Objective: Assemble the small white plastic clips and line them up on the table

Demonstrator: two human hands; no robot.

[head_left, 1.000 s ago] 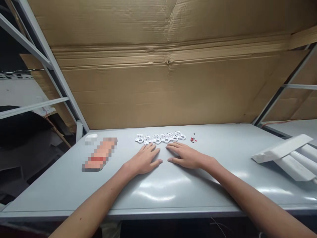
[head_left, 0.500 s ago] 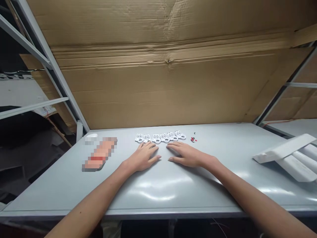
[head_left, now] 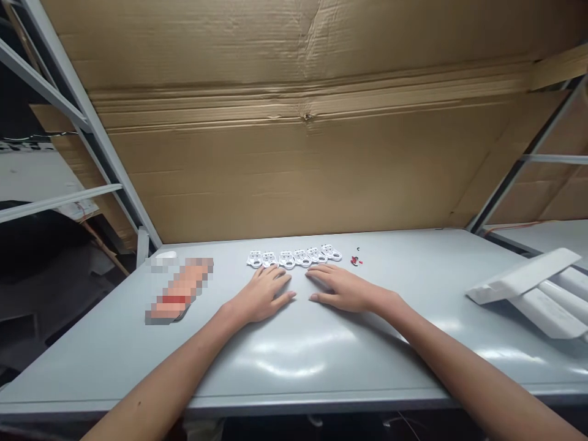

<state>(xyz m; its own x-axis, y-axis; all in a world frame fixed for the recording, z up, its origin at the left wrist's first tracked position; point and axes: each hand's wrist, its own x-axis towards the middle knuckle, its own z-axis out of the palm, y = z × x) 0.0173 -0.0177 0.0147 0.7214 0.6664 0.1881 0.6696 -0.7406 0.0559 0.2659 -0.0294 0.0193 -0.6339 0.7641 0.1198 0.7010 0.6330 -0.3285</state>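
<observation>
My left hand [head_left: 264,294] lies flat on the grey table [head_left: 294,361], palm down and holding nothing. Its fingertips end just below a row of several small white plastic parts [head_left: 294,257], each with round holes. My right hand [head_left: 342,290] rests flat too, also empty, with its fingers pointing left towards the same row. Beyond it sit tiny red and black bits [head_left: 356,261]. To the left of my left hand lies a pixelated, blurred object [head_left: 179,289] with a red band; its exact kind is hidden.
A small white object [head_left: 165,255] sits at the table's far left edge. White elongated profiles [head_left: 528,285] lie stacked at the right. Large cardboard sheets [head_left: 294,153] stand behind the table, against a grey metal rack [head_left: 78,110].
Both hands stay flat in about the same place. The whole scene sits slightly lower and further left in the view, as my head has shifted a little.
</observation>
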